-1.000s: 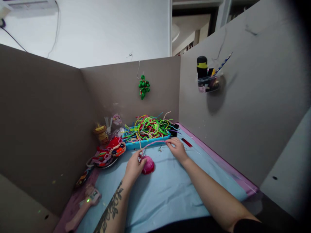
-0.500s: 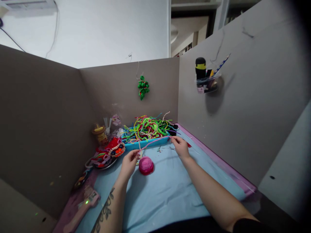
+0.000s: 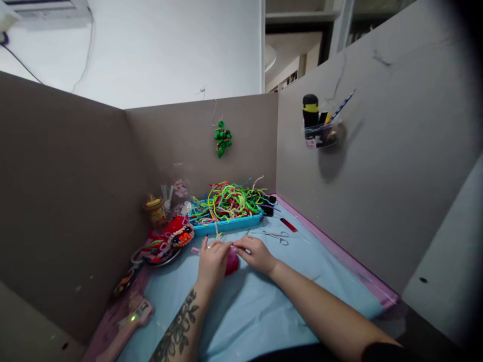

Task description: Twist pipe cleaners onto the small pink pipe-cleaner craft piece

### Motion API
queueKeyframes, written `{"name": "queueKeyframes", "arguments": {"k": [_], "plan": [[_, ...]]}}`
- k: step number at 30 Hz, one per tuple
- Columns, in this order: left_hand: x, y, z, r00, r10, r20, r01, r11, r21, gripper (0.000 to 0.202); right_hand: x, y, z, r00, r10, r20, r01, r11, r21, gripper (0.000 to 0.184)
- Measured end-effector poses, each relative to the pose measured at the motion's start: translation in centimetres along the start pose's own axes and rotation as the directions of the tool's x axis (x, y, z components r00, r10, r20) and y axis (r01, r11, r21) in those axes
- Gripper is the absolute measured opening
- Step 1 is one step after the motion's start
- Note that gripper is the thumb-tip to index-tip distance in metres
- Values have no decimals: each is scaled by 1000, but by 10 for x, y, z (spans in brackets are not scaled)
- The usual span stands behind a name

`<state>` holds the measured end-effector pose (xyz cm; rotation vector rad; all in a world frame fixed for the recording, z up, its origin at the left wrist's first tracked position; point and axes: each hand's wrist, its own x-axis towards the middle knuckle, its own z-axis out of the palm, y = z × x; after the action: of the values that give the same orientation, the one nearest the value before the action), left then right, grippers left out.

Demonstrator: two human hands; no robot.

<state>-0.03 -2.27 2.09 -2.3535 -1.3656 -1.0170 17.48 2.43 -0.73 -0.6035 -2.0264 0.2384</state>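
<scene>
My left hand point(image 3: 212, 262) and my right hand point(image 3: 255, 252) meet over a pink dome-shaped craft piece point(image 3: 231, 263) on the light blue sheet point(image 3: 264, 306). Both pinch a pink pipe cleaner point(image 3: 195, 250) that lies across the top of the piece; its loose end sticks out to the left of my left hand. Just behind my hands stands a blue tray point(image 3: 226, 223) heaped with pipe cleaners point(image 3: 226, 201) in several colours.
Grey cardboard walls enclose the desk on three sides. Scissors point(image 3: 277, 236) and a small red tool point(image 3: 289, 224) lie to the right. A plate of colourful craft pieces point(image 3: 166, 241), a small jar point(image 3: 154, 210) and a pink glue gun point(image 3: 126, 327) sit at left. A cup of pens point(image 3: 319, 128) hangs on the right wall.
My right hand came back from the tray's edge to the pink piece. The stretched pipe cleaner is now drawn in and held close between both hands over the piece.
</scene>
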Motion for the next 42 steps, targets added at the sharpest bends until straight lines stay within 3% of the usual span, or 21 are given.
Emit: {"name": "queueKeyframes", "arguments": {"k": [5, 10, 17, 24, 27, 30, 33, 36, 39, 41, 42], "plan": [[1, -16, -5, 992, -92, -86, 93, 996, 7, 22, -3, 12, -10, 996, 76, -47, -77, 997, -10, 19], [0, -18, -3, 994, -111, -22, 111, 994, 11, 24, -2, 17, -11, 987, 101, -128, -102, 995, -3, 20], [-2, -20, -5, 975, -220, -42, 219, 976, -18, 23, -3, 24, -5, 970, 198, -144, -196, 980, 30, 18], [-2, -17, -6, 957, -290, 27, 288, 956, 48, 28, -6, 30, -3, 915, 337, -221, -349, 937, -13, 15], [-2, -8, -3, 953, -302, 6, 298, 945, 138, 41, -7, 23, 1, 933, 309, -183, -321, 946, -38, 16], [-4, 4, 1, 964, -264, 46, 255, 956, 143, 48, -8, 10, 9, 973, 224, -58, -226, 974, -24, 15], [-6, 12, 5, 977, -176, 121, 168, 983, 72, 34, -10, -2, 15, 991, 126, 50, -126, 992, 3, 12], [-7, 11, 9, 980, -111, 163, 114, 993, -10, 24, -11, -7, 14, 993, 102, 64, -104, 994, 28, 16], [-8, 7, 12, 976, -145, 164, 157, 986, -59, 28, -9, 7, 5, 991, 91, 98, -92, 996, 7, 22], [-9, 4, 13, 972, -178, 156, 193, 978, -83, 29, -8, 28, -7, 978, 209, 5, -207, 973, -104, 28], [-10, 3, 13, 971, -186, 152, 202, 975, -96, 29, -9, 42, -14, 949, 306, -80, -316, 932, -177, 30]]}}
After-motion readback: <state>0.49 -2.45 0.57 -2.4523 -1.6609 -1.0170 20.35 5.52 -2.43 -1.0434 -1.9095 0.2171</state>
